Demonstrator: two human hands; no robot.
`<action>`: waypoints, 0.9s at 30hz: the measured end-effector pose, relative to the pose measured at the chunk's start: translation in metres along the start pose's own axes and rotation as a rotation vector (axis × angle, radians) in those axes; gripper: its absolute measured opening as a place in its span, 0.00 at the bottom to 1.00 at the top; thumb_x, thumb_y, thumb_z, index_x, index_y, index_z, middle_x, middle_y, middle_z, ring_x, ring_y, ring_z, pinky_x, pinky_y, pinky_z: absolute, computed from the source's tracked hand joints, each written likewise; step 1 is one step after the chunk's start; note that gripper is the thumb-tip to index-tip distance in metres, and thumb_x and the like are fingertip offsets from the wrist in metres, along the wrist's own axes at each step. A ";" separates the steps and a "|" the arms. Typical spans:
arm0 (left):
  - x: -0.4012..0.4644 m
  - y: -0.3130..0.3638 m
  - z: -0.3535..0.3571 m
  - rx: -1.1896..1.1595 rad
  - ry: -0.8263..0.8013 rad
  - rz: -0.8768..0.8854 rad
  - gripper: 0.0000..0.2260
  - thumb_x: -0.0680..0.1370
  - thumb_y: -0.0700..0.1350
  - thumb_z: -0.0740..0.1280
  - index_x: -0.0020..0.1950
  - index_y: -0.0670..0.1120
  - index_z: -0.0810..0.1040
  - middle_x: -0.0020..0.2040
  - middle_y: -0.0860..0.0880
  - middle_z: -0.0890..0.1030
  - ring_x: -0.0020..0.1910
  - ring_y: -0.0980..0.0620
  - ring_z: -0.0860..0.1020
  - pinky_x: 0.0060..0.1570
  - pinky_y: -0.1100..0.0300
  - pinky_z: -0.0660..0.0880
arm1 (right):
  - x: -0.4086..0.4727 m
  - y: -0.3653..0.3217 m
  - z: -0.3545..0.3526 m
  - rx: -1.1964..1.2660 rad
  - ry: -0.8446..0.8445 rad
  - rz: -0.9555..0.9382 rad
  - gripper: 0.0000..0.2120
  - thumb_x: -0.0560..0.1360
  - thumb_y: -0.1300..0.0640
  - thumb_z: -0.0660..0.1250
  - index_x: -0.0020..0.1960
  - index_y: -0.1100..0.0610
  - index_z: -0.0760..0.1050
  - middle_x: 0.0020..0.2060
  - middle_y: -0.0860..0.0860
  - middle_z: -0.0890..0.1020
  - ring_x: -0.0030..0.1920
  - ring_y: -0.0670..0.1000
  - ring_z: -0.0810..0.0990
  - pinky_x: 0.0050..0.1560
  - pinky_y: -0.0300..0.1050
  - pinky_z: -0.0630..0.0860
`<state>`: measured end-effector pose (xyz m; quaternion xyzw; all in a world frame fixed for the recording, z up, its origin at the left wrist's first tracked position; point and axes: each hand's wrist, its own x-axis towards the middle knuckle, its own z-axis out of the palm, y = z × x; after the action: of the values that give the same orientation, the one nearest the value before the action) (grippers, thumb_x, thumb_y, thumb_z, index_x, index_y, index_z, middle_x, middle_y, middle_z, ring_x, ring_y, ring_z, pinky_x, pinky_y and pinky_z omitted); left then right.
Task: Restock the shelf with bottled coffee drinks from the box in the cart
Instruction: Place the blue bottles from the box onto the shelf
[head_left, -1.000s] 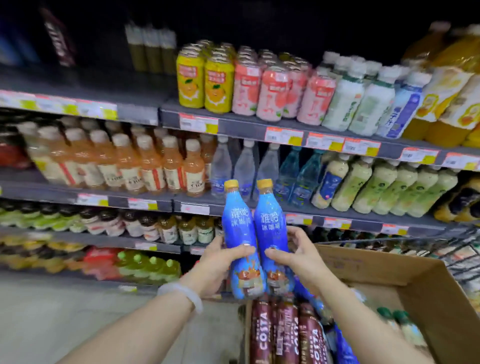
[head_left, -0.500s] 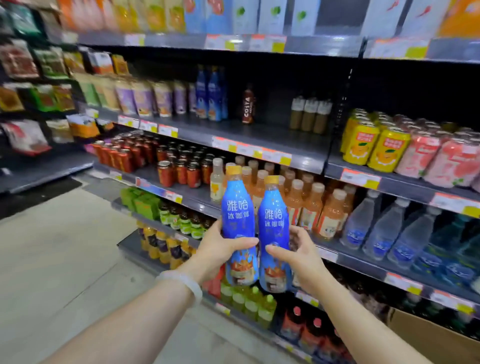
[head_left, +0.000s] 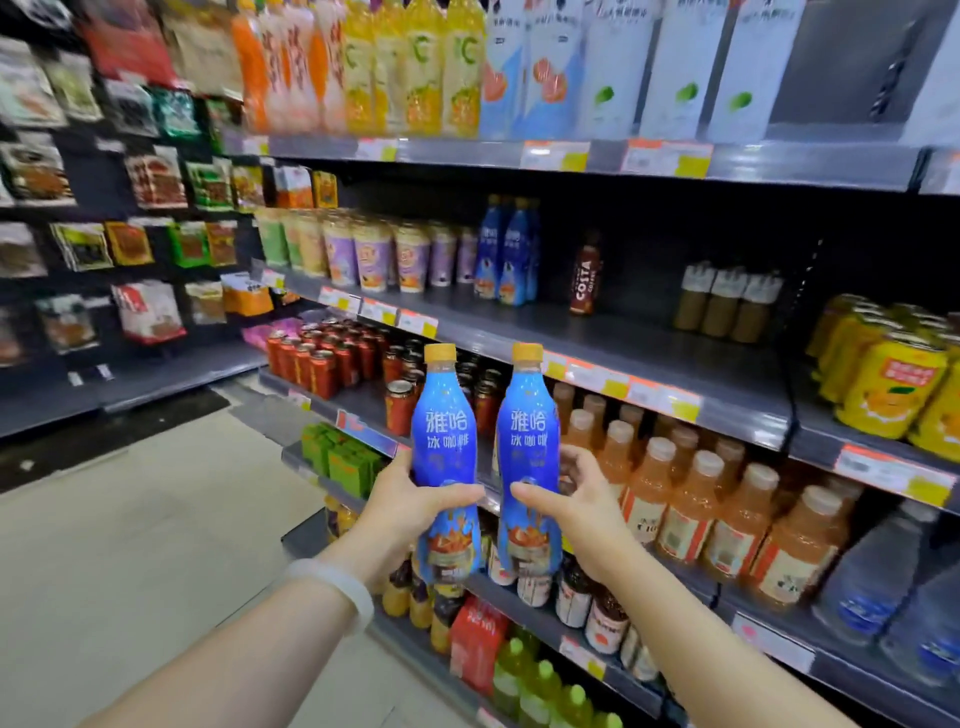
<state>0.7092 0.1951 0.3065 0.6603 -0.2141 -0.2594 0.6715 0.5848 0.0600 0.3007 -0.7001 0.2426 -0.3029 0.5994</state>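
Blue-sleeved coffee bottle (head_left: 444, 457) upright in left hand (head_left: 410, 506), fingers wrapped round its waist, twin bottle (head_left: 529, 457) just beside, gripped likewise by right hand (head_left: 574, 512), before the shelf (head_left: 623, 338); likely full, heavyish, slick film, so waist hold suits.

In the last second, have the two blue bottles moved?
Yes. The two blue bottles, one per hand, went from above the cart's box up and left toward the matching blue bottles on the shelf.
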 end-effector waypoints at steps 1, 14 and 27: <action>0.015 0.002 -0.002 0.010 0.001 0.008 0.21 0.62 0.38 0.79 0.50 0.47 0.76 0.45 0.47 0.84 0.42 0.47 0.83 0.42 0.53 0.79 | 0.015 0.001 0.004 0.008 0.003 -0.008 0.27 0.66 0.59 0.77 0.60 0.53 0.67 0.54 0.48 0.77 0.52 0.43 0.78 0.39 0.35 0.76; 0.222 0.075 -0.018 0.022 -0.084 0.112 0.24 0.58 0.37 0.81 0.52 0.44 0.78 0.47 0.43 0.85 0.45 0.42 0.83 0.49 0.44 0.79 | 0.232 -0.038 0.048 0.099 0.038 -0.144 0.26 0.65 0.61 0.77 0.58 0.54 0.70 0.53 0.50 0.79 0.52 0.47 0.80 0.49 0.44 0.79; 0.380 0.140 -0.024 -0.033 -0.181 0.233 0.18 0.63 0.37 0.78 0.48 0.47 0.77 0.46 0.44 0.84 0.44 0.44 0.83 0.46 0.48 0.80 | 0.362 -0.068 0.059 0.105 0.236 -0.204 0.28 0.66 0.62 0.76 0.60 0.53 0.67 0.54 0.52 0.77 0.50 0.48 0.80 0.45 0.43 0.78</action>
<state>1.0278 -0.0270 0.4245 0.5937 -0.3447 -0.2415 0.6858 0.8781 -0.1422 0.4106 -0.6481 0.2229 -0.4547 0.5688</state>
